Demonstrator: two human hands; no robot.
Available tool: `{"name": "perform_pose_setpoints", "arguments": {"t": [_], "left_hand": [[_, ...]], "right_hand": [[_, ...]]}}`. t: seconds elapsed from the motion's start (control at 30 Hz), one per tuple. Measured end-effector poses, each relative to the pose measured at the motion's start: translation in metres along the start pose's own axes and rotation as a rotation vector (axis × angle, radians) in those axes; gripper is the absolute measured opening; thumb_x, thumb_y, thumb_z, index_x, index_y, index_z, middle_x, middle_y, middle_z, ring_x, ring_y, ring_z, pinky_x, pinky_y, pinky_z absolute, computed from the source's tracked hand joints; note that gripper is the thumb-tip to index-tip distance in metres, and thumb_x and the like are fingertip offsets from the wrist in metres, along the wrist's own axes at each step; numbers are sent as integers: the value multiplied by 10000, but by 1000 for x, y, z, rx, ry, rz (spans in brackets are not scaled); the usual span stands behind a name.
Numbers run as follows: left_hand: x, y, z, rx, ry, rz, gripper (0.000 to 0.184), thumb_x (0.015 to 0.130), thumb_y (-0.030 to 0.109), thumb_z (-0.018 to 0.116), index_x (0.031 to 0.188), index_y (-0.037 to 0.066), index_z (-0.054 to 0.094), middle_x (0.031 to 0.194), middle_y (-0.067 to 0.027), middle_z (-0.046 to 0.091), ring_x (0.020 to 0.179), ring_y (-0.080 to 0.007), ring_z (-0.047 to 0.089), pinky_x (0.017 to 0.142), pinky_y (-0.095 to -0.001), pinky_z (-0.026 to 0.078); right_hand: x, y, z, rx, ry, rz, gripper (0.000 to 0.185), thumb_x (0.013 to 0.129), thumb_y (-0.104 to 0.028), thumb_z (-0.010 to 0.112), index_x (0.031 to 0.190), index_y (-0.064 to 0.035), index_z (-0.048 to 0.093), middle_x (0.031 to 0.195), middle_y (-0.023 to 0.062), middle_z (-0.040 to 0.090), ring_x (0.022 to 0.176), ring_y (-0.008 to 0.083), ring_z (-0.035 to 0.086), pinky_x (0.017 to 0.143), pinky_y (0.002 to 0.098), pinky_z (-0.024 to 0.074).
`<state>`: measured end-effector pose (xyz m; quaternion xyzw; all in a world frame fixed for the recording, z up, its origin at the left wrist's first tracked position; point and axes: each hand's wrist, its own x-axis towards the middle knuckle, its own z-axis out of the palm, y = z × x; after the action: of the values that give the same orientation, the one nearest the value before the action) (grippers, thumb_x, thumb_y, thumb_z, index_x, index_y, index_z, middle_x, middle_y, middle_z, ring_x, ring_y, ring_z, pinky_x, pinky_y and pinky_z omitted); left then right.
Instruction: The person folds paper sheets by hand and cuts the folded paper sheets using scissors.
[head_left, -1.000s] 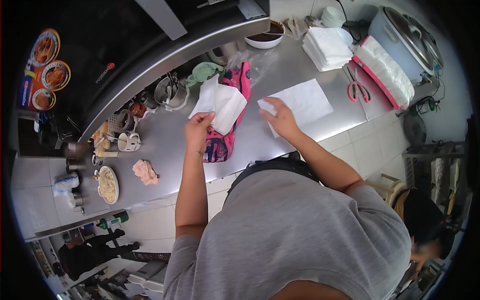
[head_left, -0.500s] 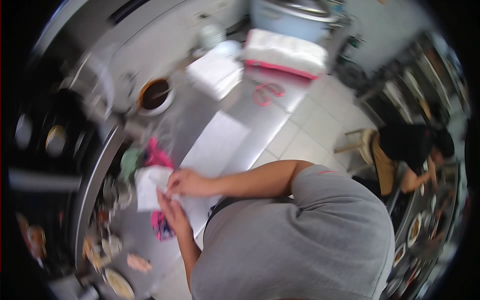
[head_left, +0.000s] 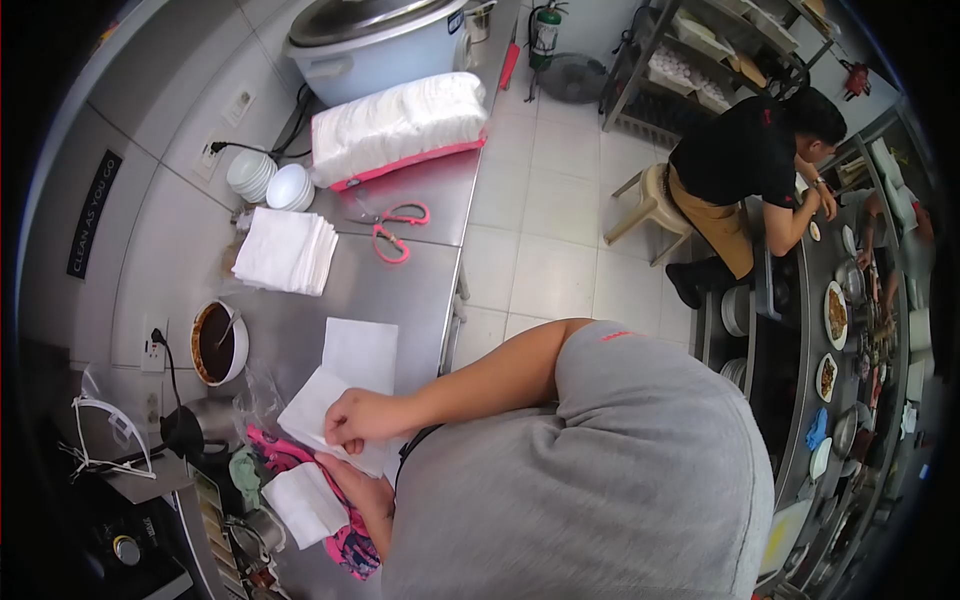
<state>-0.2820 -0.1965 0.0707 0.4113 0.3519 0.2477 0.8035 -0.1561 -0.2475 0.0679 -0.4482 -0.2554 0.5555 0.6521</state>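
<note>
My right hand (head_left: 362, 416) is closed, with its curled fingertips pinching the white paper napkin (head_left: 308, 405) beneath it. That napkin lies at an angle over another white sheet (head_left: 360, 350) on the steel counter. My left hand (head_left: 358, 488) is below, fingers stretched out, beside a folded white napkin (head_left: 303, 505). Whether it touches the folded napkin cannot be made out. The folded napkin rests on a pink and dark patterned cloth item (head_left: 352, 552), partly hidden by my left arm.
A napkin stack (head_left: 287, 250), red-handled scissors (head_left: 392, 245), a napkin pack (head_left: 400, 130) and a bowl of dark sauce (head_left: 220, 343) stand on the steel counter (head_left: 400, 300). White bowls (head_left: 290, 187) are by the wall. A person in black (head_left: 735, 155) sits at another counter.
The view has swung, moving the scene down and left. My hands, together over a white napkin before, are now apart; my right hand is over a loose napkin, and a folded one lies beside my left hand.
</note>
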Motion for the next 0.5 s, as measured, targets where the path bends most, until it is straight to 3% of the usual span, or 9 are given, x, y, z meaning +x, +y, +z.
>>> {"name": "perform_pose_setpoints", "arguments": {"t": [0.03, 0.07, 0.13, 0.2, 0.23, 0.33, 0.5], "left_hand": [[2, 2, 3, -63, 16, -50, 557, 966, 585, 340, 1121, 64, 466, 929, -13, 473, 875, -126, 472, 839, -296, 410], [7, 0, -2, -78, -137, 13, 524, 978, 558, 339, 1110, 72, 480, 895, -5, 473, 842, -115, 461, 814, -286, 407], [3, -1, 9, -38, -156, 23, 497, 986, 533, 344, 1111, 70, 476, 906, -11, 478, 842, -122, 464, 822, -290, 399], [-1, 2, 18, -69, -132, -19, 467, 1003, 483, 334, 1135, 65, 494, 941, -26, 520, 880, -138, 496, 859, -304, 399], [0, 0, 7, -82, -141, -79, 455, 1011, 436, 327, 1169, 51, 509, 1030, -54, 568, 984, -161, 527, 916, -324, 393], [4, 3, -3, -105, -42, -44, 452, 1007, 398, 349, 1209, 25, 505, 1127, -82, 587, 1081, -183, 535, 961, -339, 384], [5, 12, -14, -128, 37, -87, 406, 987, 319, 435, 1206, -15, 511, 1127, -99, 601, 1050, -202, 568, 942, -356, 412]], "right_hand": [[1, 0, -4, 57, -3, 28, 109, 846, -90, 618, 830, 17, 639, 707, 54, 625, 624, 121, 603, 593, 267, 516], [1, 1, -8, 31, -22, 15, 95, 849, -63, 584, 822, 13, 633, 698, 60, 626, 633, 126, 611, 606, 270, 523], [3, 2, -14, -20, 0, 54, 90, 847, -43, 560, 830, 4, 635, 714, 60, 624, 655, 130, 617, 626, 274, 524], [7, 8, -22, -33, -18, 92, 91, 852, -46, 554, 857, -6, 635, 773, 36, 615, 678, 124, 604, 647, 285, 522], [5, 5, -21, 13, -6, 107, 92, 855, -57, 560, 873, -13, 639, 789, 29, 613, 692, 124, 598, 656, 290, 517], [6, 1, -14, 112, -28, 166, 128, 891, -117, 565, 897, -20, 648, 801, 22, 610, 764, 127, 570, 739, 293, 475], [14, -4, -10, -24, -42, 151, 134, 894, -138, 569, 822, -49, 638, 761, 9, 595, 673, 107, 539, 654, 261, 457]]}}
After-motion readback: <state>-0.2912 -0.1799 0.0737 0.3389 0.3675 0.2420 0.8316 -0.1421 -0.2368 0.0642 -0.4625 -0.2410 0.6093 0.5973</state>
